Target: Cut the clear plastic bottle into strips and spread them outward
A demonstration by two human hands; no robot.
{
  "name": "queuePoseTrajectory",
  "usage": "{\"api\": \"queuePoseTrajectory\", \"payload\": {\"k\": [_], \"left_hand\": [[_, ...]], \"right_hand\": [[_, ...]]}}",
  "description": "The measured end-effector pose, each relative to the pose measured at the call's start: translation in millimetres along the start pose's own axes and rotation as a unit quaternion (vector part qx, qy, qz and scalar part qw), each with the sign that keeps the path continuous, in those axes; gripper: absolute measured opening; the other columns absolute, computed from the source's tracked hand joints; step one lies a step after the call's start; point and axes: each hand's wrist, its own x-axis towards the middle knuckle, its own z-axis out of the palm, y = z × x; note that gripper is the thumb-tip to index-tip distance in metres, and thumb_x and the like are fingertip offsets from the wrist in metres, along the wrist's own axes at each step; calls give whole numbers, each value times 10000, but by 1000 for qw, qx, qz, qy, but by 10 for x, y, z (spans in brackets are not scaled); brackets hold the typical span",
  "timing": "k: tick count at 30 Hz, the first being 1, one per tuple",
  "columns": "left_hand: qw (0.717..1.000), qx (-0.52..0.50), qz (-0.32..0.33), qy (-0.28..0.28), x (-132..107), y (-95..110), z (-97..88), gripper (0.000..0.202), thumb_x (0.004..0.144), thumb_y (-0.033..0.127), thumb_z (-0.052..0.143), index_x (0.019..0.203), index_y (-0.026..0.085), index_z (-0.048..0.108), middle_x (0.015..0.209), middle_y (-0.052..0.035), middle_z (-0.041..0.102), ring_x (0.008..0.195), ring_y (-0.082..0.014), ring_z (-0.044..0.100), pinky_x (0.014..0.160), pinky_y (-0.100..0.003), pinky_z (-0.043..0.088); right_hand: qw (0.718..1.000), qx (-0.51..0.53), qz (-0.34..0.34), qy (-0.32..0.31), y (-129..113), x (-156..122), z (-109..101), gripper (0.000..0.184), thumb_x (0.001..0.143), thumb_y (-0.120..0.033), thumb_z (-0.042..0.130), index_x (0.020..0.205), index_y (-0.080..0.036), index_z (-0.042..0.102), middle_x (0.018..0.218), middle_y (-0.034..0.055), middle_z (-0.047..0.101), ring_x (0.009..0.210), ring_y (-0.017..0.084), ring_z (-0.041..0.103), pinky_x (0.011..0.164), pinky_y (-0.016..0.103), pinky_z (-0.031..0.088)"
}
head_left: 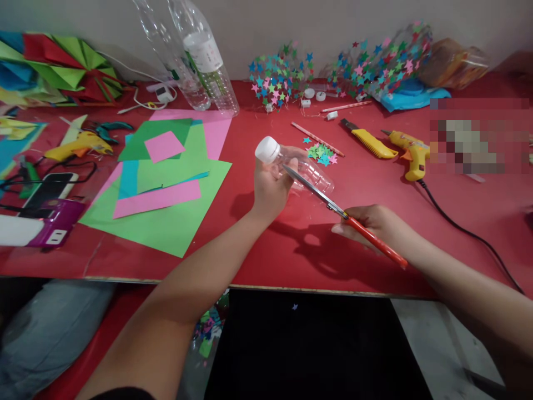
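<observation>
My left hand is wrapped round a clear plastic bottle with a white cap, tilted above the red table. The cap points up and to the left. My right hand grips red-handled scissors, whose blades point at the bottle's side near my left thumb. From this angle I cannot tell whether the blade tips touch the plastic. Just behind the bottle lies a small heap of paper stars, with a striped pencil beside it.
Coloured paper sheets lie to the left, near a yellow glue gun and a phone. On the right are a yellow cutter and another glue gun with its cable. Tall bottles and star-covered pieces stand behind.
</observation>
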Motion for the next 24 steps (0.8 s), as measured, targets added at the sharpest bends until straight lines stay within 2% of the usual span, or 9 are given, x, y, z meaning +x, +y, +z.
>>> {"api": "queuePoseTrajectory", "payload": {"k": [4, 7, 10, 13, 16, 20, 24], "left_hand": [[999, -27, -34, 7, 16, 16, 3, 183, 796, 324, 672, 881, 247, 529, 863, -17, 712, 817, -168, 695, 829, -366, 549], [996, -51, -64, 43, 68, -34, -44, 126, 803, 284, 642, 847, 251, 530, 838, -17, 724, 867, -192, 703, 826, -388, 549], [991, -65, -95, 73, 116, -111, -103, 131, 786, 299, 643, 845, 240, 543, 894, -38, 734, 967, -219, 694, 850, -413, 543], [982, -89, -160, 53, 109, -139, -105, 234, 721, 348, 708, 838, 224, 549, 922, -50, 731, 1028, -244, 679, 861, -420, 544], [968, -119, -221, 8, 43, -93, -41, 304, 668, 375, 758, 823, 213, 553, 918, -43, 717, 1033, -255, 676, 850, -413, 554], [944, -152, -288, -60, -68, -15, 67, 332, 656, 350, 779, 856, 196, 563, 881, -30, 696, 997, -253, 687, 854, -425, 552], [932, -151, -322, -74, -118, -8, 106, 361, 630, 304, 809, 876, 193, 568, 904, -43, 708, 986, -265, 692, 872, -456, 544]], "right_hand": [[999, 13, -31, -8, 33, 25, -3, 503, 768, -641, 611, 592, -200, 443, 510, -49, 411, 473, 88, 363, 468, 235, 274], [998, 1, -54, -27, 63, 44, -13, 506, 772, -645, 600, 588, -199, 447, 525, -49, 391, 483, 87, 341, 468, 237, 271], [998, -29, -54, 7, 79, 57, -17, 494, 745, -648, 624, 606, -191, 495, 558, -40, 400, 514, 93, 335, 475, 239, 271], [994, -24, -49, 94, 94, 78, -28, 481, 729, -644, 632, 628, -186, 525, 561, -30, 414, 527, 102, 350, 483, 246, 262], [984, 1, -34, 173, 126, 123, -52, 459, 734, -625, 629, 651, -185, 530, 536, -31, 409, 511, 103, 353, 488, 252, 252], [976, 13, -43, 213, 186, 215, -40, 446, 718, -609, 622, 652, -186, 495, 544, -38, 392, 523, 96, 330, 495, 248, 245], [963, -58, -65, 254, 241, 301, 20, 387, 714, -489, 599, 584, -201, 376, 533, -57, 299, 543, 83, 269, 495, 236, 210]]}}
